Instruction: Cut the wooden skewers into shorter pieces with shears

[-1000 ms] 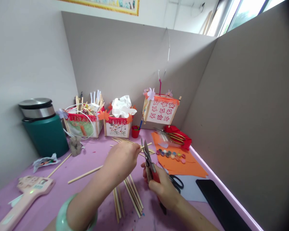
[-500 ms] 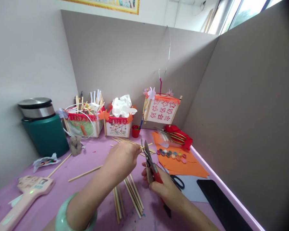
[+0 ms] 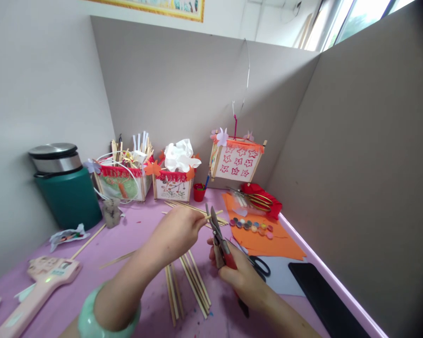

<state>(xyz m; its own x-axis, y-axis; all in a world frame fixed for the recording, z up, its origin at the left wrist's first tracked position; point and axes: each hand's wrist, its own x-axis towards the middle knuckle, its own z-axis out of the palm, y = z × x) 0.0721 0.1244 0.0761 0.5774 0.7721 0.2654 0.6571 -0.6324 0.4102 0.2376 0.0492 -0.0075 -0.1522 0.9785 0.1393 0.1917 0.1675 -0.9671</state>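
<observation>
Pinching the stick between narrow fingertips, the left hand grips close to the blades, probably to steady it. The stick sits mid-view above the purple table, with loose sticks lying below at 6 o'clock. Its long axis runs 8 to 2 o'clock, free tip toward 2. The right hand is wrapped round the red-handled cutters, tips toward 11 o'clock, crossing the stick nearly square; the blades appear narrowly parted about it.
</observation>
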